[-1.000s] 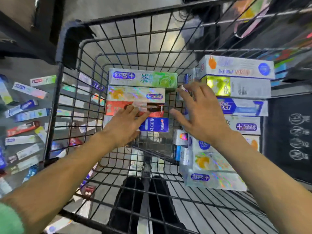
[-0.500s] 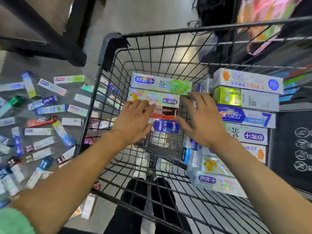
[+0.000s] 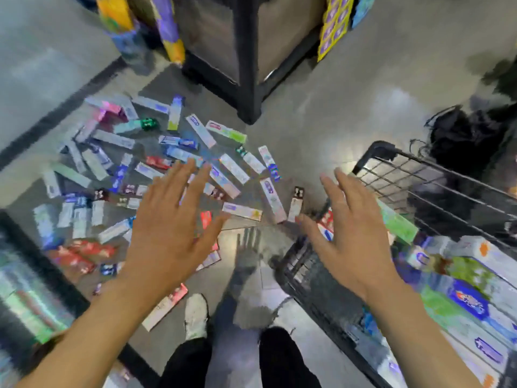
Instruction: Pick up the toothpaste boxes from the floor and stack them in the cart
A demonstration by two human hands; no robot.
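Note:
Many toothpaste boxes [image 3: 173,175] lie scattered flat on the grey floor to the left and ahead of me. The black wire cart [image 3: 436,177] stands at the right, with stacked toothpaste boxes [image 3: 464,292] inside it. My left hand [image 3: 173,228] hovers open and empty above the floor pile, fingers spread. My right hand [image 3: 347,231] is open and empty too, held over the cart's near left corner. The view is blurred by motion.
A black display stand [image 3: 246,60] rises from the floor ahead, with colourful packs hanging beside it. A dark bag [image 3: 461,135] lies beyond the cart. My white shoe [image 3: 195,315] and dark trouser legs are below, and a shelf edge [image 3: 33,264] runs along the left.
Both hands have come out of the cart, where they were pressing the stacked boxes, and swung left. The view has turned from the cart's inside to the boxes on the floor.

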